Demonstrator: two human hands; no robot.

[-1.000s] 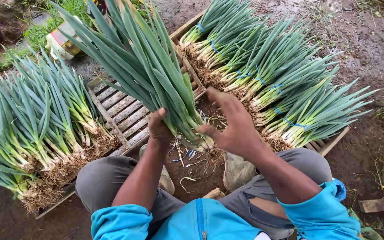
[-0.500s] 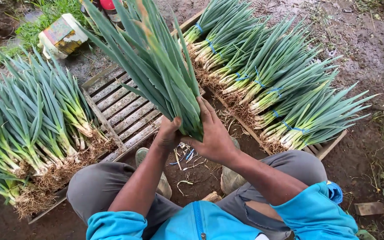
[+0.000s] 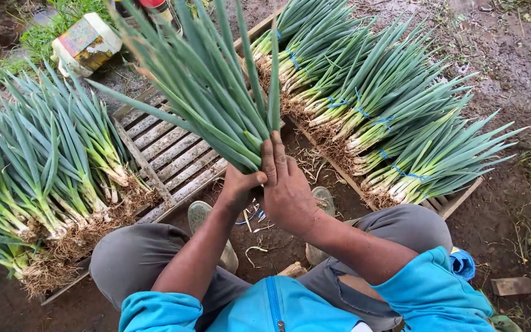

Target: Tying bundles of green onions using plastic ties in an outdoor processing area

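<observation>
I hold a bunch of green onions upright in front of me, leaves fanning up and away. My left hand grips the lower end of the bunch from the left. My right hand presses flat against the same end from the right, fingers pointing up along the stalks. The roots are hidden behind my hands. I squat with grey trousers and a blue top over muddy ground.
Loose green onions with roots lie on a slatted wooden pallet at left. Tied bundles with blue bands are stacked on a pallet at right. A plastic jug stands at top left. Blue ties lie between my boots.
The bunch has shifted from leaning left to standing more upright. My hands have drawn together at its base and come nearer to my body.
</observation>
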